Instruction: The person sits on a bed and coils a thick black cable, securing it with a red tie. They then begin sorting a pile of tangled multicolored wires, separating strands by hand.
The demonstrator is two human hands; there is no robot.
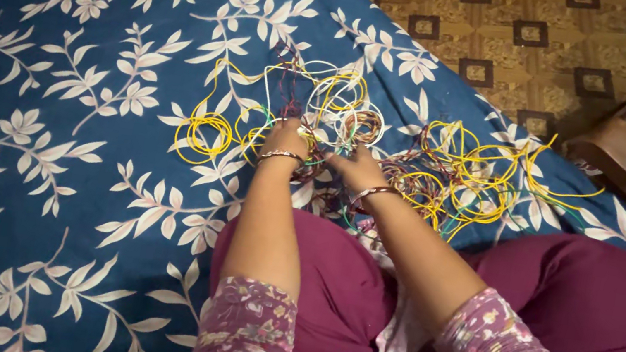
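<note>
Two hands work in one knot of wire here, and that closeness is where your trouble could start. Your left hand (283,139) rests on the tangle of thin wires (322,119) lying on the blue floral bedsheet (64,162) just ahead of your knees; its fingers curl down into the strands, though you cannot tell from this view whether they pinch one or only press. Your right hand (356,168) sits just beside it, fingers reaching into the same multicoloured loops, the grip likewise hidden. A neat yellow coil (203,138) lies just left of the left hand, and a looser yellow heap (468,171) spreads to the right. Pull one strand hard while the others cross over it and the knot likely tightens, or drags the tidy coil back into the mess. The bangles on both wrists could snag a loop. Wires near the bed edge, by the patterned floor (520,33), may slide off
</note>
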